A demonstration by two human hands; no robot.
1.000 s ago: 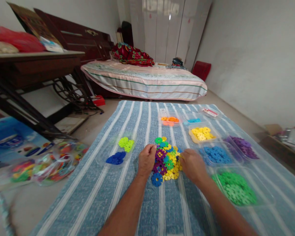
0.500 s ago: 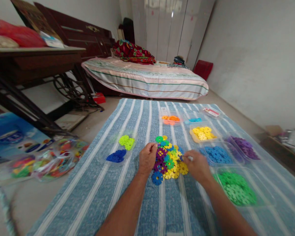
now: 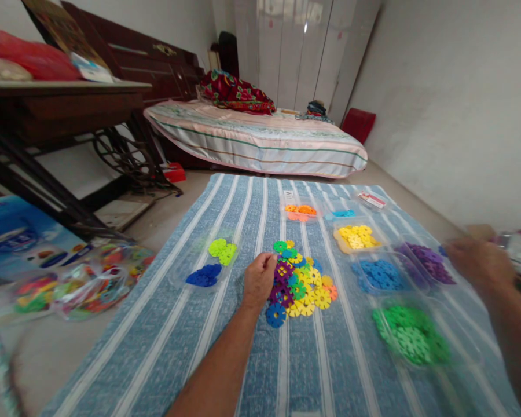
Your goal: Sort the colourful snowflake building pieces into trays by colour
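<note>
A mixed pile of notched plastic snowflake discs [image 3: 306, 284] in yellow, purple, green, blue and orange lies mid-table. My left hand [image 3: 259, 279] rests at the pile's left edge, fingers curled closed; anything in them is hidden. Far to the right, my right hand [image 3: 481, 260] is blurred by motion beside the tub of purple discs [image 3: 429, 263]. At its fingertips shows a small dark blue disc [image 3: 443, 251], apparently pinched. Close below the left hand lies a single blue disc [image 3: 276, 315] at the pile's lower edge.
Clear tubs on the right hold blue discs [image 3: 382, 275], green discs [image 3: 412, 336] and yellow discs [image 3: 356, 237]. Orange discs [image 3: 301, 211] sit in a tub farther back. At left, one tub has lime discs [image 3: 223, 251] and dark blue discs [image 3: 204, 275]. A striped cloth [image 3: 182, 324] covers the table.
My right hand has swept from the pile's right side out to the right, past the purple tub. Orange discs at the pile's right edge are now uncovered. My left hand has barely moved.
</note>
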